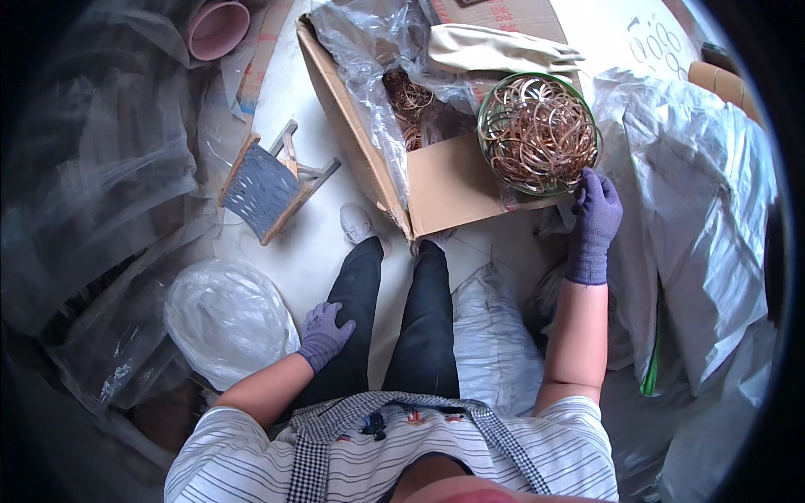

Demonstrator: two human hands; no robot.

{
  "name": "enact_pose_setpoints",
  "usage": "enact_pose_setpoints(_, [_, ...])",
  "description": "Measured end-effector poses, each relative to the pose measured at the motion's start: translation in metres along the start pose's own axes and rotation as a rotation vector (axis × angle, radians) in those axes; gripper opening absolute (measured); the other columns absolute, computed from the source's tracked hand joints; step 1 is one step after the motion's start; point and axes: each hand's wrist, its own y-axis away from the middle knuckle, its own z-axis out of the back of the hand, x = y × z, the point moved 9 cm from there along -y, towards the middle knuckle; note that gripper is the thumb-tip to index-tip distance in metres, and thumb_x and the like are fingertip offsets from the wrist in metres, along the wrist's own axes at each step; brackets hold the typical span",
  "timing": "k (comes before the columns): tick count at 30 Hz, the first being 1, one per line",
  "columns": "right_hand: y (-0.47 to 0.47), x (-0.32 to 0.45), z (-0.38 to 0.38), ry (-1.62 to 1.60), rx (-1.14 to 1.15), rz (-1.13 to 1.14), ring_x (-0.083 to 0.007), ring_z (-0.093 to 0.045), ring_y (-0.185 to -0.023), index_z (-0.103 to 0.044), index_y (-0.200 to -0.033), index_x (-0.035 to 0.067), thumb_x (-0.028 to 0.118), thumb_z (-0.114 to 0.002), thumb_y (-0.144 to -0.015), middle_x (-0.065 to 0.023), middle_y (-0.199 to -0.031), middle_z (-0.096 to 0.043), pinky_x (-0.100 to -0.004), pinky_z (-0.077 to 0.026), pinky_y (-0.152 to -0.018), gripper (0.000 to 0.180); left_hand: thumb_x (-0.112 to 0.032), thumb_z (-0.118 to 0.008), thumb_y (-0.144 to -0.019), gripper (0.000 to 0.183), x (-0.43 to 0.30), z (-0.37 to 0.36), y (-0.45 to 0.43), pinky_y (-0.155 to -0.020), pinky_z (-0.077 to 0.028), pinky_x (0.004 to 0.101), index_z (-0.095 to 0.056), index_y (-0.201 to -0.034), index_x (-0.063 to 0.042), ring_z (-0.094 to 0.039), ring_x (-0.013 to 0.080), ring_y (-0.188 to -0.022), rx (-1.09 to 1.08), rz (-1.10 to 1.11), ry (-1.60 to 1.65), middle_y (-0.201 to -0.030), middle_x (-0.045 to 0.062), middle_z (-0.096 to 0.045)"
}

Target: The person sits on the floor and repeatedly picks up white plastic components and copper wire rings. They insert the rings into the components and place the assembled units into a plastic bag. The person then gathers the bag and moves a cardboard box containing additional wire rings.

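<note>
My right hand [596, 204], in a purple knit glove, is at the lower right rim of a green-rimmed round basin [483, 152]. Its fingers are curled against the rim and the rings there; whether they grip either is hidden. Heaped in the basin are many thin, shiny copper-coloured metal rings [541, 135]. The basin sits over the right side of an open cardboard box [453, 182]. More copper-coloured rings [412, 100] lie inside the box, among its clear plastic liner [371, 94]. My left hand [325, 333], gloved alike, rests on my left thigh with fingers apart, holding nothing.
Beyond the basin lies a cream rubber glove [503, 50]. A low wooden stool with a woven seat [261, 188] stands left of the box. White woven sacks [692, 207] crowd the right, and another sack [494, 339] lies by my right leg. A plastic-wrapped bundle [229, 320] is at left.
</note>
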Motion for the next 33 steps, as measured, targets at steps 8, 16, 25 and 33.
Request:
enact_pose_setpoints(8, [0.02,-0.015,0.026,0.055,-0.099,0.015,-0.0028,-0.043,-0.05,-0.064,-0.083,0.009,0.027,-0.07,-0.096,0.0044,-0.064,-0.054,-0.0202,-0.033,-0.046,0.023,-0.047,-0.07,-0.083,0.055,0.011,-0.021,-0.002,-0.105,-0.042,0.0467,-0.062,-0.126,-0.014,-0.053,0.0334,-0.121,0.046,0.028,0.071,-0.128,0.012,-0.058])
enact_pose_setpoints(16, [0.011,-0.01,0.042,0.237,-0.2,0.303,-0.0177,-0.063,-0.1,-0.062,-0.12,-0.003,0.023,-0.061,-0.101,-0.0107,-0.109,-0.066,-0.0306,-0.05,-0.09,0.033,-0.04,-0.07,-0.086,0.054,-0.025,-0.009,-0.019,-0.109,-0.04,0.045,-0.059,-0.13,-0.011,-0.052,0.0347,-0.125,-0.039,-0.132,0.232,-0.131,0.016,-0.057])
enact_pose_setpoints(25, [-0.071,0.068,-0.045,0.353,0.181,0.559,-0.0337,-0.056,-0.126,-0.059,-0.133,-0.002,0.037,-0.053,-0.102,-0.0225,-0.132,-0.061,-0.0391,-0.04,-0.109,0.051,-0.036,-0.067,-0.09,0.054,-0.118,-0.009,-0.027,-0.107,-0.042,0.0458,-0.055,-0.134,-0.008,-0.053,0.0373,-0.124,0.046,-0.308,0.366,-0.132,0.019,-0.056])
enact_pose_setpoints(33, [-0.082,0.069,-0.068,0.587,0.369,0.468,-0.0297,-0.057,-0.126,-0.06,-0.134,0.002,0.038,-0.051,-0.104,-0.0199,-0.133,-0.062,-0.0355,-0.04,-0.109,0.048,-0.037,-0.068,-0.089,0.054,-0.107,-0.024,-0.021,-0.107,-0.044,0.0438,-0.059,-0.131,-0.005,-0.056,0.0373,-0.123,0.135,-0.21,0.499,-0.131,0.021,-0.059])
